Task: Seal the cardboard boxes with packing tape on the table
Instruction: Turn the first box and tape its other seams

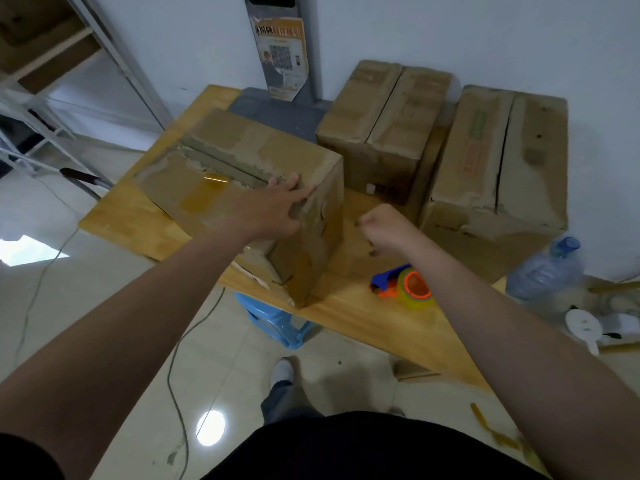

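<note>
A worn cardboard box (221,157) sits at the table's near left edge, its top seam torn and rough, with a yellowish tape patch on one flap. My left hand (277,206) lies flat on its top near the right corner, fingers spread. My right hand (384,226) hovers just right of the box, fingers curled with nothing visible in them. A tape dispenser (401,284) with a blue and orange handle and a yellow roll lies on the wooden table (381,320), below my right hand. Two more boxes, one (384,126) in the middle and one (498,157) on the right, stand against the wall.
A clear water bottle (543,268) stands at the table's right end. A blue plastic stool (277,320) is under the table. A grey stand with a poster (282,53) leans on the wall. Metal shelving (52,98) is at left; cables run across the tiled floor.
</note>
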